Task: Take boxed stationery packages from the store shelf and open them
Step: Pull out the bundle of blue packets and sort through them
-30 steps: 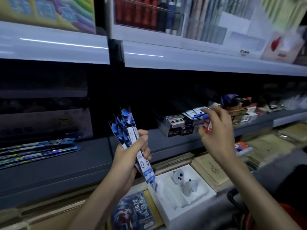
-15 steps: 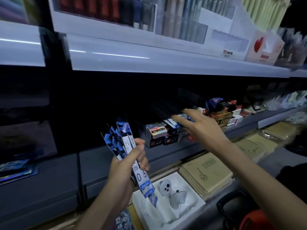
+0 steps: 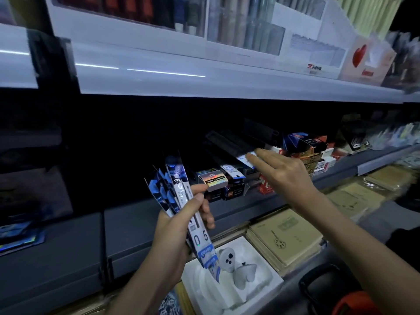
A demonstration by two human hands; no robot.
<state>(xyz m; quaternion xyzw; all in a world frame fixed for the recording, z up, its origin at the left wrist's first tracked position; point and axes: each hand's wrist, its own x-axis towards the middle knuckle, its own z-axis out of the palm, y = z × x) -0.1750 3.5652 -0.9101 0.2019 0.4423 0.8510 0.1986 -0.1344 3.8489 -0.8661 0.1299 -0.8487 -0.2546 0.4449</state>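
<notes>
My left hand [image 3: 181, 223] grips a fan of long blue-and-white pen packets [image 3: 175, 192], held upright in front of the dark shelf. My right hand [image 3: 284, 176] reaches toward the shelf with fingers straight, its fingertips touching a long dark box with a white-and-blue end [image 3: 244, 159]. Below that box sit a small grey box with a gold label [image 3: 212, 179] and other stacked stationery boxes [image 3: 234, 192]. More red, white and black boxes [image 3: 318, 155] pile up to the right of my right hand.
The grey shelf front [image 3: 159, 226] runs below the boxes. On the lower level lie tan notebooks [image 3: 286, 237] and a white tray holding a grey figure [image 3: 236, 269]. A white upper shelf [image 3: 204, 73] carries pen displays. A black basket handle with red [image 3: 318, 285] sits at the bottom right.
My right hand let go of the small packets it pinched, opened, and reached left and deeper onto the long dark box. The view swung rightward. My left hand keeps its packets.
</notes>
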